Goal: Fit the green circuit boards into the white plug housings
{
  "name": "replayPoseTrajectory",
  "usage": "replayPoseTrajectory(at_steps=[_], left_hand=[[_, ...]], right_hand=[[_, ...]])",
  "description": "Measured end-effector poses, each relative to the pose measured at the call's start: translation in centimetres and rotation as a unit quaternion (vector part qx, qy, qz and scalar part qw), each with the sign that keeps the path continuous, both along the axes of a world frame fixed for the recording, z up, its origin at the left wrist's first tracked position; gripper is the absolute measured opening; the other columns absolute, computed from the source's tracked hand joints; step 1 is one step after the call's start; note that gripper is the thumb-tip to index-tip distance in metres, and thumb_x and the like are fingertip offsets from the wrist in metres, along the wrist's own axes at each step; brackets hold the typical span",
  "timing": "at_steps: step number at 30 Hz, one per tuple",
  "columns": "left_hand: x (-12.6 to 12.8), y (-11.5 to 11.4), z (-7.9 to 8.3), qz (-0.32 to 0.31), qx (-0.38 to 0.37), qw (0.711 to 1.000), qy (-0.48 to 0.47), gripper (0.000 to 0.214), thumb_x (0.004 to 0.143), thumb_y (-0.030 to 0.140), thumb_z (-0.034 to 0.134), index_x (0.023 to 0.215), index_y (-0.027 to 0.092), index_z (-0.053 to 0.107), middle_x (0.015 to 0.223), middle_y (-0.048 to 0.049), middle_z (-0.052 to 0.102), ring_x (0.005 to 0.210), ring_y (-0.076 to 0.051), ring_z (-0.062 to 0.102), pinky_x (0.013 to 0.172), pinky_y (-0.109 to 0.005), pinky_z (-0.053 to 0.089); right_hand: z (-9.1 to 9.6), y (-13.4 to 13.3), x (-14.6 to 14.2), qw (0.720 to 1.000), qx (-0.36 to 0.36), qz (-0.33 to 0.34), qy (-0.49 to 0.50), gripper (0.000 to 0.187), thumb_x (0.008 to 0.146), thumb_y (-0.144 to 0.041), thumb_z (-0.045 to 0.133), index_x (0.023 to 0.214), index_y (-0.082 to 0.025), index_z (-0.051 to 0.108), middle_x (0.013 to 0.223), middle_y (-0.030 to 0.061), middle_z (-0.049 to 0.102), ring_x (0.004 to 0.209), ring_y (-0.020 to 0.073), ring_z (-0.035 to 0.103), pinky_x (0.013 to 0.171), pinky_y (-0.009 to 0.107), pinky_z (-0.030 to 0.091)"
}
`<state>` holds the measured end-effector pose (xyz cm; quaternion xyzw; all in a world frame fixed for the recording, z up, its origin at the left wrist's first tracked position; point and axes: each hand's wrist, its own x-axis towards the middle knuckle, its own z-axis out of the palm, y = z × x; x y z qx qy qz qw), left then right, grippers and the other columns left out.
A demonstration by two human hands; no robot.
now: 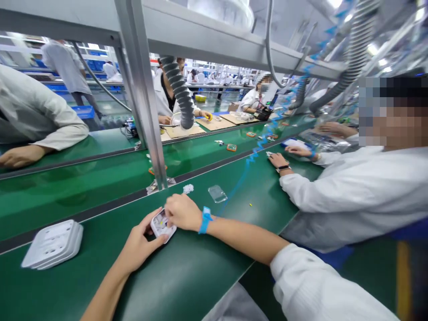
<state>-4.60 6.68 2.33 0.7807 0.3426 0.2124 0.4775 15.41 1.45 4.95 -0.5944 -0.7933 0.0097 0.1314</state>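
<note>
My left hand (142, 244) grips a small white plastic housing (159, 228) by its edges, tilted above the green bench. Inside the housing some small parts show, one of them yellow. Over its right side my right hand (183, 211) is bent down, fingers pinched together at the inside; whatever they hold is hidden. A blue wrist strap (205, 220) circles my right wrist, and a coiled blue cord (249, 159) rises beyond it. Just past my right hand lies a little heap of small white pieces (188, 188). A clear plastic tray (217, 194) rests to its right.
Stacked white plastic covers (53, 244) sit at the left. A metal post (147, 98) stands at the bench's far edge, beside a green conveyor (197, 158) carrying orange-edged boards (231, 147). A grey hose (182, 98) hangs above. At right, a co-worker's hand (278, 160) touches the bench.
</note>
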Motion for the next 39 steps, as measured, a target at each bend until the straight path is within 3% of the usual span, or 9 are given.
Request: replayPoseTrajectory(at_steps=[4, 6, 9, 13, 15, 19, 27, 32, 39], left_hand=[[-0.3, 1.4, -1.3, -0.004, 0.020, 1.000, 0.007, 0.074, 0.079, 0.053, 0.073, 0.145, 0.025, 0.053, 0.131, -0.0090, 0.071, 0.105, -0.030, 0.073, 0.090, -0.040, 0.060], [-0.5, 1.5, -1.6, 0.002, 0.047, 0.999, 0.006, 0.069, 0.081, 0.050, 0.070, 0.143, 0.025, 0.055, 0.135, -0.0096, 0.069, 0.109, -0.030, 0.072, 0.092, -0.041, 0.059], [-0.8, 0.4, -1.2, 0.013, 0.096, 0.995, 0.007, 0.061, 0.081, 0.043, 0.065, 0.138, 0.022, 0.059, 0.137, -0.0103, 0.067, 0.116, -0.031, 0.069, 0.102, -0.044, 0.055], [-0.3, -0.1, -1.1, 0.031, 0.105, 0.993, -0.036, 0.055, 0.081, 0.034, 0.061, 0.133, 0.017, 0.060, 0.134, -0.0121, 0.068, 0.114, -0.028, 0.069, 0.102, -0.041, 0.054], [-0.1, -0.1, -1.4, 0.027, 0.087, 0.995, -0.046, 0.055, 0.080, 0.029, 0.062, 0.133, 0.018, 0.059, 0.131, -0.0117, 0.068, 0.110, -0.025, 0.069, 0.097, -0.038, 0.056], [-0.1, -0.3, -1.5, 0.025, 0.065, 0.996, -0.063, 0.051, 0.079, 0.025, 0.064, 0.129, 0.019, 0.061, 0.124, -0.0089, 0.070, 0.102, -0.021, 0.069, 0.090, -0.032, 0.055], [0.4, -0.8, -1.2, 0.072, 0.061, 0.993, -0.071, 0.045, 0.073, 0.021, 0.063, 0.118, 0.020, 0.063, 0.104, -0.0014, 0.071, 0.084, -0.015, 0.065, 0.077, -0.026, 0.052], [0.8, -1.2, -1.2, 0.092, 0.076, 0.991, -0.056, 0.047, 0.068, 0.017, 0.061, 0.114, 0.021, 0.064, 0.095, 0.0016, 0.071, 0.074, -0.013, 0.063, 0.070, -0.024, 0.050], [0.8, -1.6, -1.0, 0.075, 0.085, 0.991, -0.072, 0.046, 0.066, 0.015, 0.057, 0.111, 0.020, 0.064, 0.090, 0.0019, 0.070, 0.071, -0.013, 0.061, 0.070, -0.025, 0.049]], right_hand=[[1.3, 2.1, 0.1, 0.995, -0.034, -0.026, 0.086, 0.050, 0.069, -0.027, 0.092, 0.105, -0.020, 0.058, 0.115, 0.0043, 0.064, 0.106, 0.0229, 0.058, 0.074, 0.029, 0.038], [1.3, 2.0, 0.1, 0.992, -0.074, -0.016, 0.098, 0.063, 0.072, -0.034, 0.091, 0.119, -0.019, 0.053, 0.123, 0.0090, 0.064, 0.110, 0.0265, 0.060, 0.081, 0.032, 0.042], [0.9, 0.4, 0.5, 0.985, -0.132, 0.032, 0.108, 0.060, 0.086, -0.044, 0.079, 0.131, -0.018, 0.051, 0.121, 0.0124, 0.068, 0.113, 0.0318, 0.062, 0.091, 0.042, 0.045], [-0.9, -1.6, 2.7, 0.985, -0.095, 0.097, 0.108, 0.108, 0.070, -0.062, 0.087, 0.154, -0.018, 0.036, 0.145, 0.0221, 0.054, 0.129, 0.0421, 0.052, 0.102, 0.058, 0.043], [-2.0, -2.0, 3.7, 0.987, -0.073, 0.096, 0.106, 0.115, 0.071, -0.062, 0.087, 0.159, -0.016, 0.028, 0.149, 0.0249, 0.049, 0.130, 0.0438, 0.049, 0.103, 0.061, 0.044], [-2.9, -2.6, 3.7, 0.986, -0.035, 0.113, 0.116, 0.106, 0.081, -0.053, 0.081, 0.162, -0.018, 0.022, 0.146, 0.0223, 0.051, 0.124, 0.0403, 0.052, 0.098, 0.059, 0.048], [-3.1, -2.7, 2.6, 0.984, 0.037, 0.123, 0.122, 0.082, 0.085, -0.038, 0.076, 0.154, -0.016, 0.037, 0.138, 0.0199, 0.051, 0.125, 0.0368, 0.053, 0.101, 0.055, 0.052], [-1.2, -3.2, 2.1, 0.992, 0.086, 0.083, 0.036, 0.053, 0.088, -0.040, 0.070, 0.130, -0.009, 0.061, 0.129, 0.0223, 0.057, 0.113, 0.0378, 0.056, 0.095, 0.055, 0.054], [1.9, -3.3, -0.6, 0.985, 0.069, 0.066, -0.143, 0.026, 0.087, -0.020, 0.065, 0.109, -0.006, 0.067, 0.108, 0.0203, 0.062, 0.107, 0.0360, 0.051, 0.088, 0.046, 0.049]])
